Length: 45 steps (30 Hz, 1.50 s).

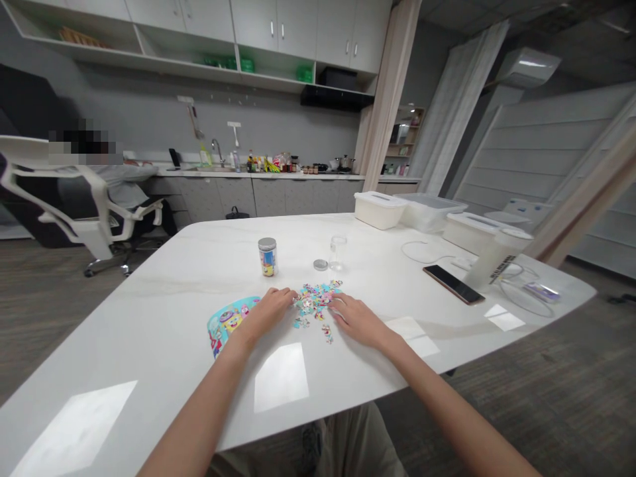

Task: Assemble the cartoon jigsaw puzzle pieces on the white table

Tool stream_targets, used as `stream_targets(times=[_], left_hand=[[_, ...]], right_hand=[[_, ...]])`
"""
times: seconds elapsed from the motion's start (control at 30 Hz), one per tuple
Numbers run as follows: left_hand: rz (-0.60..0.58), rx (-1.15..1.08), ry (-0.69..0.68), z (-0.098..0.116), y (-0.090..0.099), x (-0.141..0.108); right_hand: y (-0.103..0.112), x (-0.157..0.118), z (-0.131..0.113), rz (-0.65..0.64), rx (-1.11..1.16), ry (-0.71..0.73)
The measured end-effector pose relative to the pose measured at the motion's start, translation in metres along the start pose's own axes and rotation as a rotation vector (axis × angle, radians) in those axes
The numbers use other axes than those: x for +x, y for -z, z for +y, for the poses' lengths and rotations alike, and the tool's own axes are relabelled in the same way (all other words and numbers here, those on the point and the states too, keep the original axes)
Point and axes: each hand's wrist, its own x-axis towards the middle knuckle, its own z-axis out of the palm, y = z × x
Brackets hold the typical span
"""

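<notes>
A loose pile of small colourful jigsaw puzzle pieces point(314, 299) lies on the white table between my two hands. My left hand point(276, 309) rests at the pile's left edge, fingers loosely bent and touching it. At the right edge, my right hand point(356, 319) has its fingers apart, the tips against the pieces. A few pieces point(326, 332) lie nearer to me. Partly under my left forearm is a light-blue cartoon picture point(232, 320). Behind the pile stand a lidded jar with a cartoon label point(267, 258) and a clear uncovered jar point(338, 254), with a silver lid point(320, 264) between them.
A phone point(453, 285), a whitish tumbler point(501, 257) and cables point(521, 298) occupy the right side of the table point(163, 311). White storage boxes point(380, 211) stand at its far right. A person point(114, 182) sits in a white-framed chair beyond, by the kitchen counter.
</notes>
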Motion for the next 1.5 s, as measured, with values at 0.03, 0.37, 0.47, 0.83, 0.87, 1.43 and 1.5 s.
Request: stream_targets(times=[0.03,0.37,0.47,0.83,0.87,1.43,1.5], left_hand=[[-0.002,-0.012,0.025,-0.003,-0.001,-0.001],[-0.096,0.086,0.092,-0.004,-0.002,-0.004],[-0.092,0.132,0.121,0.001,0.003,-0.003],[-0.230,0.307,0.267,0.023,0.012,-0.001],[-0.231,0.311,0.257,0.024,0.012,-0.001],[-0.250,0.240,0.273,0.023,0.008,-0.002],[-0.258,0.230,0.271,0.024,0.009,-0.002]], right_hand=[[0.004,0.011,-0.002,-0.004,-0.017,0.020],[-0.016,0.101,-0.003,-0.030,0.072,0.185],[-0.033,0.096,0.006,-0.021,0.150,0.224],[-0.040,0.093,0.003,-0.038,0.195,0.170],[-0.040,0.092,0.003,-0.041,0.194,0.169],[-0.007,0.083,-0.009,-0.263,0.378,0.309],[-0.008,0.084,-0.009,-0.259,0.394,0.309]])
